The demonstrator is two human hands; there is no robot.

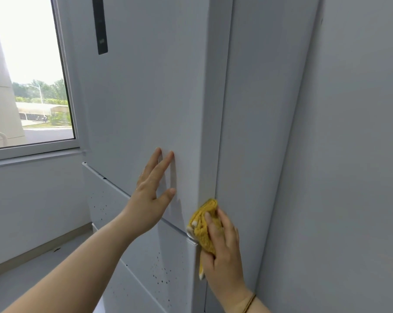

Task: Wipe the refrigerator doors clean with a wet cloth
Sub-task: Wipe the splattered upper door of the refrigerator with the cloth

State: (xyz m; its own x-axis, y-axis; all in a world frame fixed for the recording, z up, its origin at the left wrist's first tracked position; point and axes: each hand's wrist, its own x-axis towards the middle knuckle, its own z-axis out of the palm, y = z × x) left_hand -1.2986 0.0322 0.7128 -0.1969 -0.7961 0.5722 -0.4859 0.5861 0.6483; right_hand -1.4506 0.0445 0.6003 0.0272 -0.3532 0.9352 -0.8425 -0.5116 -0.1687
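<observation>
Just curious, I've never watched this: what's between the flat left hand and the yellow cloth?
Only bare door, shadowed by the left hand, lies before the cloth; the head view shows it.

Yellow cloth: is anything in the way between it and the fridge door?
Nothing visible. The right hand presses the fuzzy yellow cloth straight onto the edge of the white refrigerator door; the left hand lies flat beside it, apart.

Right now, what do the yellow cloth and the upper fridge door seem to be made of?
The yellow cloth looks like soft fabric, likely terry or microfibre: a nubby pile and folds show where the right hand bunches it. The upper fridge door is a smooth, matt, pale-grey panel, probably painted metal, possibly coated glass: flat, seamless, with soft finger shadows and no sharp reflections.
</observation>
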